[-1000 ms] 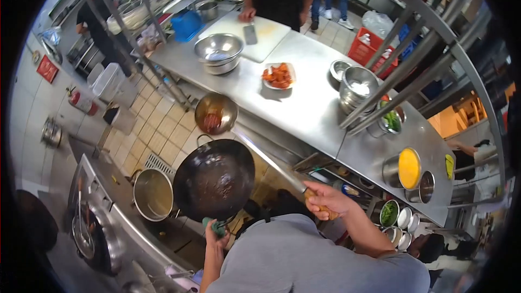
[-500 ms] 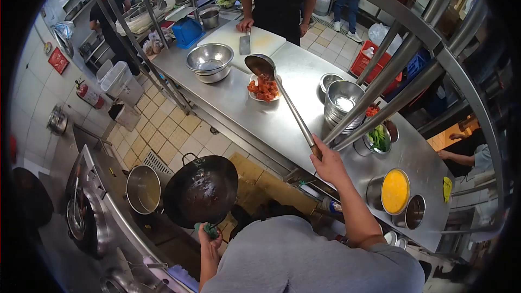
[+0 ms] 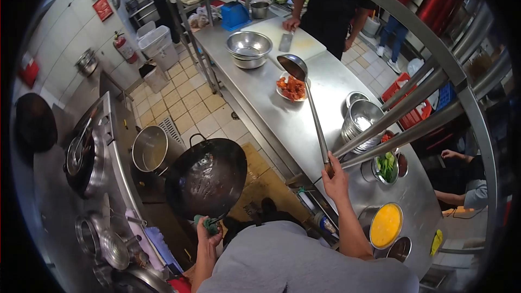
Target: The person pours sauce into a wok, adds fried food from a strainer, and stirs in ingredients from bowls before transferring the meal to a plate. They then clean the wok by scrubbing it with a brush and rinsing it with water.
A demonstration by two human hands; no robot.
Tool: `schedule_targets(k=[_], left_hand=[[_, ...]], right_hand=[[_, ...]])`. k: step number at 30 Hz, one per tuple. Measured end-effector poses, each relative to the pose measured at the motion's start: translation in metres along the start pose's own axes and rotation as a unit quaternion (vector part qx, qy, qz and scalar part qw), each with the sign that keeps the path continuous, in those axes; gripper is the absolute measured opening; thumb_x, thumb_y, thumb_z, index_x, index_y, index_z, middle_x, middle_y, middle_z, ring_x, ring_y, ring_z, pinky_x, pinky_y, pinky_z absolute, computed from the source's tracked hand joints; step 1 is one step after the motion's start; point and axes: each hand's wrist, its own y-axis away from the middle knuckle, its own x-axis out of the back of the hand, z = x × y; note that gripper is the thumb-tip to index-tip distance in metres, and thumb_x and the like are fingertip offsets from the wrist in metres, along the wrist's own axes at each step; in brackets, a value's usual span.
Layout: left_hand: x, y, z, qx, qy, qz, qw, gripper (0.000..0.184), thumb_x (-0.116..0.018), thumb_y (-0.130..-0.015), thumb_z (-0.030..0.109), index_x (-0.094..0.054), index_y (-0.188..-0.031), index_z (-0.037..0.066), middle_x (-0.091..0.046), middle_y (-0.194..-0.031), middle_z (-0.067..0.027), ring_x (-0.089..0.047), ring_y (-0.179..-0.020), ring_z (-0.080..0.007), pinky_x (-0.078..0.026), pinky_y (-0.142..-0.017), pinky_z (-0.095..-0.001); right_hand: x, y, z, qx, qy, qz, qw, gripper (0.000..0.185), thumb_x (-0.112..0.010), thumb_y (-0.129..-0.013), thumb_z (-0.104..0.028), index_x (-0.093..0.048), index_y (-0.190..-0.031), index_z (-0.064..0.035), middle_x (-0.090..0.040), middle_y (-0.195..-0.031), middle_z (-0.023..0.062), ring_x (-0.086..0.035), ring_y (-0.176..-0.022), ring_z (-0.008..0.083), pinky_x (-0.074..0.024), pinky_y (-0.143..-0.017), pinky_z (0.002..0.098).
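Grasping a long-handled steel ladle (image 3: 316, 114) in the right hand (image 3: 336, 179), at a white dish (image 3: 279, 90) of orange-red chunks (image 3: 293, 89); clutching a round black wok (image 3: 206, 176) with green cloth (image 3: 204, 224) in the left hand (image 3: 210, 233); standing beside the dish's silvery steel table (image 3: 331, 84).

Black wok (image 3: 209, 176), green cloth (image 3: 207, 226), silver ladle (image 3: 316, 122) with brown handle (image 3: 328, 170), orange-red food (image 3: 293, 88), bright yellow liquid (image 3: 386, 226), grey shirt (image 3: 304, 255)

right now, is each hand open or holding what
Left hand: closed, holding the round black metal wok with a green cloth.
Right hand: closed, holding the long steel ladle by its wooden handle.
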Motion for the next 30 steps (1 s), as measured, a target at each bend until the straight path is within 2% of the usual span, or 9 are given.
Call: schedule_targets(k=[4, 6, 8, 10, 14, 16, 17, 25, 30], left_hand=[[0.002, 0.018, 0.003, 0.011, 0.014, -0.066, 0.998, 0.019, -0.062, -0.073, 0.027, -0.058, -0.08, 0.01, -0.06, -0.068, -0.0026, -0.058, -0.057, -0.0171, -0.044, -0.049, -0.0257], [0.004, 0.029, 0.007, -0.003, 0.009, -0.077, 0.997, 0.023, -0.061, -0.074, 0.029, -0.057, -0.08, 0.008, -0.058, -0.066, -0.004, -0.057, -0.057, -0.0171, -0.045, -0.048, -0.0254], [0.015, 0.044, 0.015, 0.007, 0.024, -0.102, 0.994, 0.024, -0.06, -0.074, 0.03, -0.058, -0.08, 0.007, -0.058, -0.066, -0.0046, -0.057, -0.057, -0.0171, -0.044, -0.048, -0.0257], [0.026, 0.064, 0.025, 0.014, 0.036, -0.133, 0.99, 0.025, -0.06, -0.074, 0.03, -0.058, -0.08, 0.006, -0.058, -0.066, -0.0052, -0.056, -0.057, -0.017, -0.044, -0.048, -0.026], [0.053, 0.115, 0.043, 0.019, 0.088, -0.169, 0.981, 0.03, -0.059, -0.075, 0.032, -0.057, -0.078, 0.003, -0.056, -0.067, -0.0069, -0.052, -0.057, -0.0185, -0.043, -0.049, -0.0261], [0.068, 0.139, 0.055, 0.023, 0.129, -0.225, 0.966, 0.037, -0.057, -0.075, 0.036, -0.055, -0.076, -0.001, -0.052, -0.064, -0.0068, -0.051, -0.058, -0.0178, -0.043, -0.051, -0.0261], [0.078, 0.147, 0.061, 0.012, 0.136, -0.241, 0.961, 0.042, -0.055, -0.076, 0.039, -0.054, -0.077, -0.003, -0.049, -0.063, -0.0063, -0.051, -0.059, -0.0173, -0.044, -0.051, -0.0262], [0.185, 0.223, 0.086, -0.203, 0.233, -0.14, 0.941, 0.042, -0.052, -0.079, 0.04, -0.057, -0.078, -0.002, -0.055, -0.068, -0.0058, -0.048, -0.054, -0.0154, -0.039, -0.043, -0.0257], [0.24, 0.246, 0.082, -0.324, 0.313, -0.138, 0.882, 0.033, -0.051, -0.081, 0.036, -0.058, -0.082, 0.004, -0.053, -0.069, -0.0058, -0.05, -0.055, -0.0155, -0.045, -0.051, -0.027]], right_hand=[[-0.012, -0.005, 0.002, -0.013, 0.02, 0.001, 1.0, 0.056, -0.062, -0.078, -0.008, -0.045, -0.131, -0.0162, -0.057, -0.117, 0.0199, -0.053, -0.108, 0.0389, -0.0455, -0.089, 0.0393], [-0.023, -0.007, 0.013, 0.114, 0.081, 0.068, 0.988, 0.053, -0.059, -0.081, -0.007, -0.044, -0.131, -0.0147, -0.063, -0.103, 0.019, -0.064, -0.087, 0.0337, -0.051, -0.074, 0.0373], [-0.029, -0.008, 0.001, -0.153, -0.123, -0.052, 0.979, 0.051, -0.056, -0.084, -0.009, -0.039, -0.132, -0.0136, -0.06, -0.083, 0.0136, -0.059, -0.057, 0.021, -0.0478, -0.051, 0.0332], [-0.043, -0.006, -0.013, -0.176, -0.213, -0.051, 0.96, 0.046, -0.052, -0.088, -0.008, -0.036, -0.13, -0.0134, -0.05, -0.071, 0.0058, -0.044, -0.044, 0.0104, -0.0371, -0.038, 0.028], [-0.063, 0.002, -0.025, -0.239, -0.582, -0.042, 0.776, 0.032, -0.046, -0.094, -0.014, -0.04, -0.125, -0.009, -0.046, -0.069, 0.0034, -0.043, -0.045, 0.0095, -0.038, -0.039, 0.0244], [-0.072, 0.004, -0.016, -0.195, -0.87, -0.135, 0.432, 0.032, -0.04, -0.098, -0.02, -0.041, -0.124, -0.0018, -0.045, -0.07, 0.0032, -0.041, -0.045, 0.0071, -0.0368, -0.04, 0.0218], [-0.077, 0.009, -0.023, -0.172, -0.891, -0.146, 0.394, 0.038, -0.035, -0.1, -0.023, -0.04, -0.126, 0.0029, -0.044, -0.071, 0.0025, -0.04, -0.045, 0.0055, -0.0353, -0.041, 0.0202], [-0.132, 0.108, -0.129, -0.23, -0.85, -0.371, 0.296, 0.046, -0.039, -0.097, -0.037, -0.031, -0.139, -0.0199, -0.036, -0.059, -0.0026, -0.031, -0.037, 0.004, -0.031, -0.035, 0.02], [-0.197, 0.129, -0.216, -0.297, -0.558, -0.688, 0.356, 0.052, -0.044, -0.095, -0.038, -0.026, -0.141, -0.0198, -0.035, -0.057, -0.0023, -0.032, -0.038, 0.0034, -0.0319, -0.034, 0.0208]])
